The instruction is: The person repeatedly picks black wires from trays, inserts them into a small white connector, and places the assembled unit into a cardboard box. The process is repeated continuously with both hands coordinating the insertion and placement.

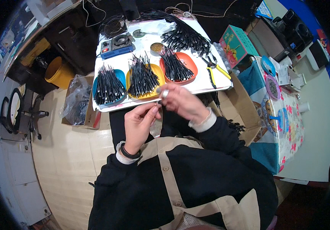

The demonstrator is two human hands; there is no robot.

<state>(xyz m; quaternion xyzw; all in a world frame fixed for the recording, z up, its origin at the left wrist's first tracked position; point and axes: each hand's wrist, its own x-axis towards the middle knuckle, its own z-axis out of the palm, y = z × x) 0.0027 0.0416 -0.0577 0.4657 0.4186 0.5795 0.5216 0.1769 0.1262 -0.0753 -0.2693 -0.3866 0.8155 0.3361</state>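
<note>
In front of the table's near edge my left hand [139, 125] is closed, thumb and forefinger pinching a thin wire [157, 102] of which only a short end shows. My right hand [185, 104] is just beside it, fingers curled and smeared by motion; a white band [165, 93] circles one finger. Whether the right hand grips anything is unclear. Beyond the hands are three trays of short black cables: a blue tray [123, 75], a yellow tray [161, 73] and an orange-red tray [191, 63].
Yellow-handled pliers [221, 71] rest on the white table [203, 87] at the right. Behind the trays stand a blue heating device [118, 46], a round tin [157, 48] and a heap of black cables [186, 37]. Cardboard boxes flank the table, one box [245, 103] close to my right arm.
</note>
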